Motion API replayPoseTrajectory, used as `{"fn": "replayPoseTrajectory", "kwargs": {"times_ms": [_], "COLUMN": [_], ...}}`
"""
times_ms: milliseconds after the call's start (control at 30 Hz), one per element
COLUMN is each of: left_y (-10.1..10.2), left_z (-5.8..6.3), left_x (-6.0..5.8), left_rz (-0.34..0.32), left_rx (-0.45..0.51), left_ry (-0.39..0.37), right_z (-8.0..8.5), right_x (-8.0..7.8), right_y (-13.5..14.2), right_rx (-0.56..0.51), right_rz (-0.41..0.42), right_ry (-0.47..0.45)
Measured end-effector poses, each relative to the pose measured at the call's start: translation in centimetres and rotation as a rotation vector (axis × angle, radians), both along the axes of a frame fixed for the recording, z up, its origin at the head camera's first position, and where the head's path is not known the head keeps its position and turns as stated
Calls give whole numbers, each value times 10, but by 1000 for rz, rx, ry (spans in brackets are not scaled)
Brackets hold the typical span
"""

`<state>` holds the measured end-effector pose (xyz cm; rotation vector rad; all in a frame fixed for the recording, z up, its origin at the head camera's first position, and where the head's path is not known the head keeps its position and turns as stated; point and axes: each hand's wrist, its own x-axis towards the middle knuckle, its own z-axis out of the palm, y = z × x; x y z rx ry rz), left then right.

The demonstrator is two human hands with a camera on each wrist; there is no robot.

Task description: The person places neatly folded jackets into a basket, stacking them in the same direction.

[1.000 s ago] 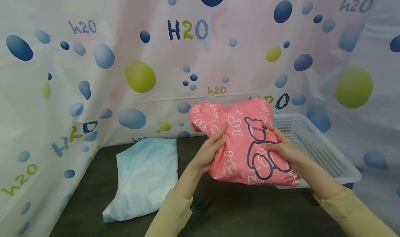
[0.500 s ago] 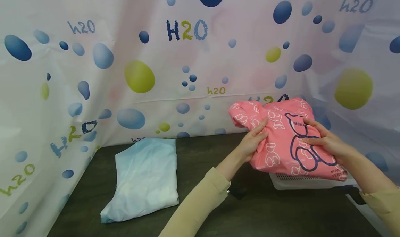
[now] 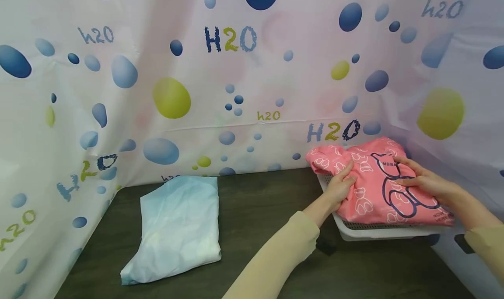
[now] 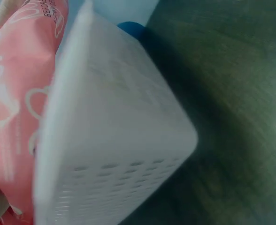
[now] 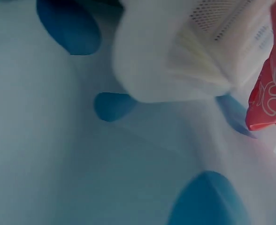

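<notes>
A folded pink cloth [image 3: 370, 181] with white and navy bear outlines lies over the white perforated basket [image 3: 366, 234] at the right. My left hand [image 3: 339, 187] grips its left side, with the fingers on the upper face. At the right side my right hand [image 3: 427, 183] holds it, fingers spread over the bear print. The cloth covers most of the basket's opening. In the left wrist view the cloth [image 4: 16, 93] bulges beside the basket's rim and wall [image 4: 114, 117]. A corner of the cloth [image 5: 269, 101] shows in the right wrist view, next to the basket [image 5: 175, 61].
A folded light-blue cloth [image 3: 179, 229] lies on the left of the dark table [image 3: 252, 229]. A white curtain [image 3: 236, 71] printed with blue and green drops hangs behind the table and along both sides.
Both hands have carried the pink cloth to the right and then down over the basket. The light-blue cloth stays in place; the head view has shifted slightly.
</notes>
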<state>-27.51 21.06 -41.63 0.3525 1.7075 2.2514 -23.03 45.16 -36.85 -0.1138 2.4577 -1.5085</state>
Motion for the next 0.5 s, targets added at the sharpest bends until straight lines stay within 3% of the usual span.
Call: {"fn": "replayPoseTrajectory", "kwargs": {"times_ms": [200, 367, 500], "left_y": [4, 8, 11], "left_z": [-14, -14, -14], "left_x": [2, 4, 6], "left_rz": [7, 1, 1], "left_rx": [-43, -55, -136], "left_ry": [-65, -82, -109], "right_z": [-15, -19, -24], "right_x": [-8, -11, -16], "right_y": [0, 3, 5], "right_rx": [118, 163, 183], "right_rz": [15, 13, 19], "right_ry": [13, 18, -8]}}
